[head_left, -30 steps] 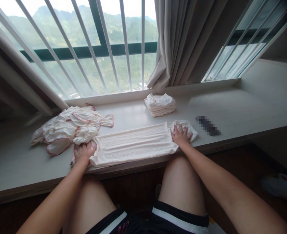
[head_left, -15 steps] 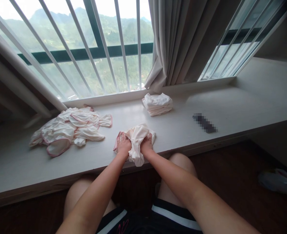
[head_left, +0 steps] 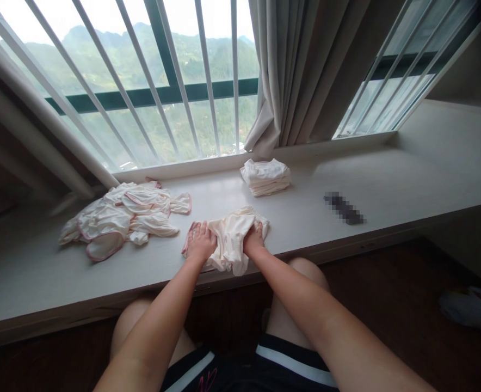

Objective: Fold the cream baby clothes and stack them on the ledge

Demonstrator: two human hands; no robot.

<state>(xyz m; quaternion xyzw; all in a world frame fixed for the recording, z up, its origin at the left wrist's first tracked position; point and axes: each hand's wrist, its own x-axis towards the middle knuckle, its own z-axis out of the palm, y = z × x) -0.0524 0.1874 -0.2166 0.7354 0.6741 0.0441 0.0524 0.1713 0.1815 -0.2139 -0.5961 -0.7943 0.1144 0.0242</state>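
Observation:
A cream-white garment (head_left: 233,231) with pink edging at its left lies bunched on the near edge of the sill, partly hanging over it. My left hand (head_left: 201,240) rests flat on its left side, fingers stretched out and slightly apart. At the other side, my right hand (head_left: 255,237) presses on the cloth with fingers extended forward; a fold covers part of it. A neat stack of folded white garments (head_left: 266,178) sits farther back. To the left lies a loose heap of similar garments (head_left: 122,215) with pink trim.
The pale windowsill (head_left: 306,228) runs across in front of my knees. A dark pixelated object (head_left: 344,208) lies on its right part. Barred windows and a grey curtain (head_left: 289,71) stand behind. A whitish plastic bag (head_left: 471,309) is on the dark floor at right.
My hands have moved apart, the left one leftward and the right one slightly rightward. The garment between them is spread wider and flatter. The stack and heap stay as they were.

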